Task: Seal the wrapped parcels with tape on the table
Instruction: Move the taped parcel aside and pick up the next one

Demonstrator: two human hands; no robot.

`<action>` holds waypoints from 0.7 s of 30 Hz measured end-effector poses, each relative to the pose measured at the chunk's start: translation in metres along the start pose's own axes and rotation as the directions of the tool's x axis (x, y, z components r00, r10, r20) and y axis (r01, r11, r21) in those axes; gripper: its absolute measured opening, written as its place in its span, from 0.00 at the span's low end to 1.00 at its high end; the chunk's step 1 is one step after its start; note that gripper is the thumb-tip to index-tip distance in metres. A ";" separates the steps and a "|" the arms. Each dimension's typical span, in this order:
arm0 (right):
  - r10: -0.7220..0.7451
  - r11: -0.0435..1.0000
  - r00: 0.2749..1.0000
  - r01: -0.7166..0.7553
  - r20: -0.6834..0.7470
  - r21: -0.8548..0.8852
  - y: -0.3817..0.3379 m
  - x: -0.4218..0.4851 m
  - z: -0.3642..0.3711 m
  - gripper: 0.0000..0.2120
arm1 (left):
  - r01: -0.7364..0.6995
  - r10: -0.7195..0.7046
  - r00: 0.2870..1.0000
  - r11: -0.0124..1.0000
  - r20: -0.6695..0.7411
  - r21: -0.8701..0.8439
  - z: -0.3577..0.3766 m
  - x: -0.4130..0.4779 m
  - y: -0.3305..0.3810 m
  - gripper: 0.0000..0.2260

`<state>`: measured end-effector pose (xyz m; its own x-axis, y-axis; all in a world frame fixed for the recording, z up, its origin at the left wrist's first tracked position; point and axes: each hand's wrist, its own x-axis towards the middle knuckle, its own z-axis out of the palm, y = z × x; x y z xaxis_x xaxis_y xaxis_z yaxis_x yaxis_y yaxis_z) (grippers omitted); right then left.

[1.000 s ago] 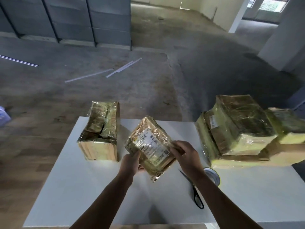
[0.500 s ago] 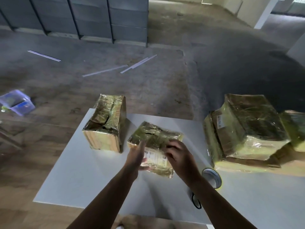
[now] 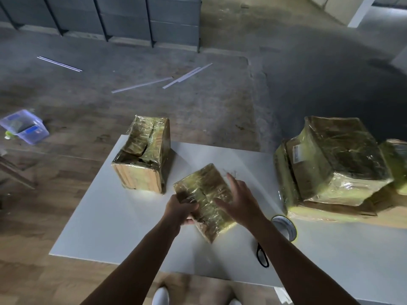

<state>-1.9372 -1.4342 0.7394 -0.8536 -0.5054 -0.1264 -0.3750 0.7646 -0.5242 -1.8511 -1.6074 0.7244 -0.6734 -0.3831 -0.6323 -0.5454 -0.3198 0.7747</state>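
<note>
The white table (image 3: 105,216) runs across in front of me. On its right end sits the pile of wrapped parcels (image 3: 337,159): one big block on top, a flat one under it, another at the frame's edge. I count at least three there and cannot tell more. At the far left stands one boxy parcel (image 3: 143,155), its long axis running away from me, its crumpled top facing up.

Between them, near the table's middle, is the small parcel (image 3: 209,194), so five in all that I can make out. Its long axis runs away from me, the near end swung a little to my right, one corner pointing at me.

My left hand (image 3: 180,208) grips the parcel's left edge, fingers curled round it. My right hand (image 3: 240,199) is spread, fingers straight, over its right side; whether it presses the wrap I cannot tell.

Just beside my right forearm lies one roll of tape (image 3: 284,225), flat on the table, and nearer me one pair of scissors (image 3: 262,257), partly hidden under the arm.
</note>
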 end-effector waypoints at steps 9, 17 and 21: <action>0.090 0.994 0.993 -0.094 0.071 0.049 -0.016 0.014 0.020 0.46 | 0.004 0.022 0.991 0.981 -0.130 0.192 0.019 0.010 -0.011 0.32; 0.158 0.986 0.986 -0.161 0.044 0.051 -0.010 0.022 0.026 0.44 | 0.019 0.050 0.983 0.930 -0.177 0.366 0.021 0.021 -0.010 0.32; 0.194 0.980 0.981 -0.194 -0.006 -0.051 -0.015 0.023 0.031 0.41 | 0.006 0.093 0.980 0.868 -0.175 0.496 0.020 0.023 -0.011 0.32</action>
<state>-1.9403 -1.4697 0.7181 -0.9123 -0.3453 -0.2204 -0.2205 0.8674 -0.4461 -1.8706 -1.5957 0.7014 -0.6236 -0.5568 -0.5487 -0.7253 0.1502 0.6718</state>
